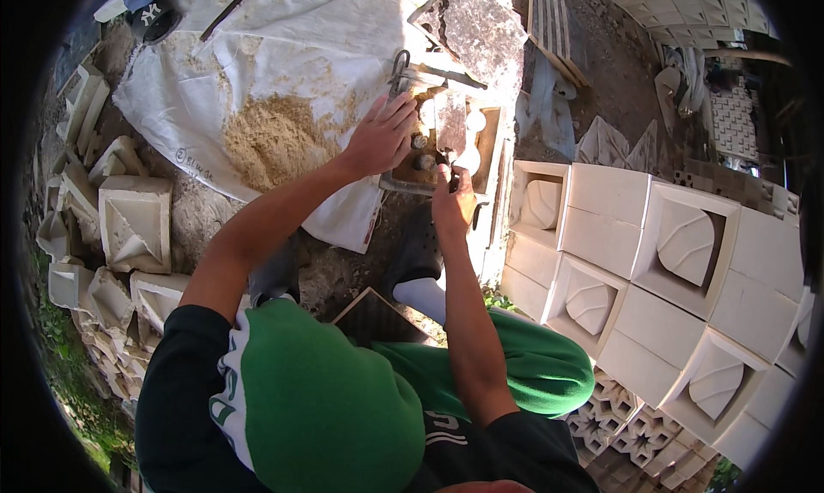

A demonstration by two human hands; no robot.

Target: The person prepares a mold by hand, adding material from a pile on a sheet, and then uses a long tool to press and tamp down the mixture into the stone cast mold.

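My right hand (454,203) is closed round the handle of a trowel. The grey, flat trowel blade (449,120) reaches away from me over a square mould (491,163). Several rounded, pale and dark knobs show around the blade inside the mould. My left hand (384,135) rests with fingers stretched out along the mould's left side, holding nothing. A bent dark metal handle (399,68) rises at the far left corner of the mould. What lies under the blade is hidden.
A white sheet (326,55) with a heap of tan sand (279,141) spreads to the left. Stacked pale decorative blocks (609,205) stand close on the right. Broken blocks (135,223) are piled at the left. A wooden slatted frame (554,25) lies at the far right.
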